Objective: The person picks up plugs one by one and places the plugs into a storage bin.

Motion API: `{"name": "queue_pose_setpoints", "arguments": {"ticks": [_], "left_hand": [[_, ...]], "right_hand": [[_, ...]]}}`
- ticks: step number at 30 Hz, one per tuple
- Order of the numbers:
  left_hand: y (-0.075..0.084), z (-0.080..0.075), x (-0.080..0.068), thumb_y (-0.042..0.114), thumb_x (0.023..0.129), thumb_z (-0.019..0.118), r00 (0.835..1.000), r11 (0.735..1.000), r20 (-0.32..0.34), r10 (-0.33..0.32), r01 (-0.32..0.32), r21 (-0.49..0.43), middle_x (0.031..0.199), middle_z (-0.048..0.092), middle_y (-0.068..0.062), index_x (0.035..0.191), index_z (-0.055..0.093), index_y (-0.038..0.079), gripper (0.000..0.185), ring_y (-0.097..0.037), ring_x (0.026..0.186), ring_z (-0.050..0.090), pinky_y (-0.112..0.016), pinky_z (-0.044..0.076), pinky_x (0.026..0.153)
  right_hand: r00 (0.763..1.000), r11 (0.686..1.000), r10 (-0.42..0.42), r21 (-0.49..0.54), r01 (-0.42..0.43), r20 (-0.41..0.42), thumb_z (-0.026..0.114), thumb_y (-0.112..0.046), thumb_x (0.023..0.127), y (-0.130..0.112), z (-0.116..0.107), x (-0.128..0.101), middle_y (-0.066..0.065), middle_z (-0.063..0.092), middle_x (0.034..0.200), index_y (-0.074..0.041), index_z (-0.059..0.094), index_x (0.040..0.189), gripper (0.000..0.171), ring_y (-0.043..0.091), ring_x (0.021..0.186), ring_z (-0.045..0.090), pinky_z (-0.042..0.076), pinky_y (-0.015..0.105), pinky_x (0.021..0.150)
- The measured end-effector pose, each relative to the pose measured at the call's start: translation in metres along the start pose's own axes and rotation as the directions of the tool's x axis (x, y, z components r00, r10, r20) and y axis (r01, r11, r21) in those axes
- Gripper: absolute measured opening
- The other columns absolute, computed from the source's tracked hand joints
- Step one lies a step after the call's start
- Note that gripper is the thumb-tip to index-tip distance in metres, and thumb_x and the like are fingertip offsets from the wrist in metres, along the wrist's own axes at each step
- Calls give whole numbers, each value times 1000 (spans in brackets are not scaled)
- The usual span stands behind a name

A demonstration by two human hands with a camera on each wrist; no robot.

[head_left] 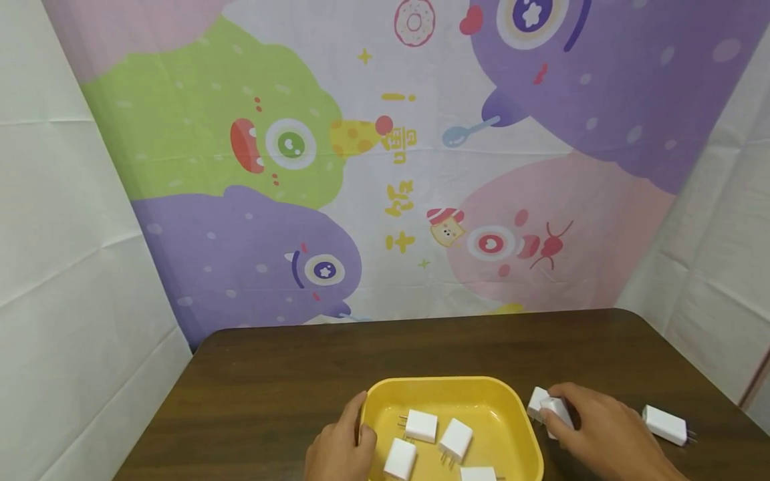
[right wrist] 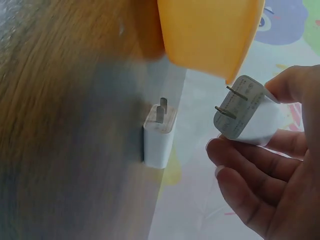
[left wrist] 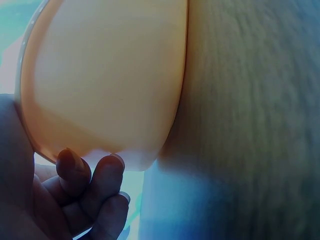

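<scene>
Right grip (head_left: 604, 427) pinching white charger (right wrist: 246, 111); left grip (head_left: 343, 442) curled against yellow tray (head_left: 448, 394)

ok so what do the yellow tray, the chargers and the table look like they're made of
Yellow tray: probably plastic, smooth, with glossy highlights inside. Chargers: likely smooth white plastic, evenly coloured; their prongs look like metal, since they glint. Table: dark brown wood or wood-look laminate; grain shows, but I can't tell which.
</scene>
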State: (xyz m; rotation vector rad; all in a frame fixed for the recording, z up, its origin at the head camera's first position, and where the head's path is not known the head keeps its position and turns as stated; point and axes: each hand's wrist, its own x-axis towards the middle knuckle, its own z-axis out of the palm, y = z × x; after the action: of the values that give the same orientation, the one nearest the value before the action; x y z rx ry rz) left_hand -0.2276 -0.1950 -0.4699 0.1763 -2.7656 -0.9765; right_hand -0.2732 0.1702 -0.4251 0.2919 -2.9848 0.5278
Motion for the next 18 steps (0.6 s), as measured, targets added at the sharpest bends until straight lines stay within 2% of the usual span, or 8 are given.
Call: {"name": "queue_pose_setpoints", "arguments": {"ticks": [3,7,11,14,18], "left_hand": [[0,0,0,23,91,54,1000,1000,-3,9,-9,-7,59,53,8,140,57,16,49,-14,50,46,-39,41,54],[0,0,0,23,92,54,1000,1000,-8,7,-7,-4,59,53,8,140,57,16,49,-14,50,46,-40,41,55],[-1,0,-1,23,91,54,1000,1000,-11,9,-9,2,60,52,7,140,57,16,49,-15,51,46,-40,40,55],[-2,1,-1,24,91,54,1000,1000,-11,16,-16,2,59,51,8,140,57,16,49,-15,50,45,-40,39,54],[-2,1,0,24,92,54,1000,1000,-7,18,-18,-5,58,49,8,140,57,16,49,-15,49,45,-39,39,53]], "right_hand": [[999,999,25,32,-26,26,72,-49,87,-2,-1,0,-2,67,99,-13,67,115,46,17,78,57,55,49,74],[999,993,38,106,-41,33,69,-51,89,-7,0,-1,-1,68,107,-13,67,120,48,16,84,59,56,51,79],[993,990,-33,131,47,-110,71,-42,91,-14,3,-4,-4,68,106,-17,69,119,38,12,84,59,56,43,76],[967,985,-89,121,120,-238,74,-36,90,-19,5,-6,-9,65,97,-18,69,117,33,9,80,56,54,34,70],[943,972,-128,151,181,-306,75,-32,89,-29,6,-7,-13,58,87,-16,69,117,32,5,75,52,50,25,63]]}}
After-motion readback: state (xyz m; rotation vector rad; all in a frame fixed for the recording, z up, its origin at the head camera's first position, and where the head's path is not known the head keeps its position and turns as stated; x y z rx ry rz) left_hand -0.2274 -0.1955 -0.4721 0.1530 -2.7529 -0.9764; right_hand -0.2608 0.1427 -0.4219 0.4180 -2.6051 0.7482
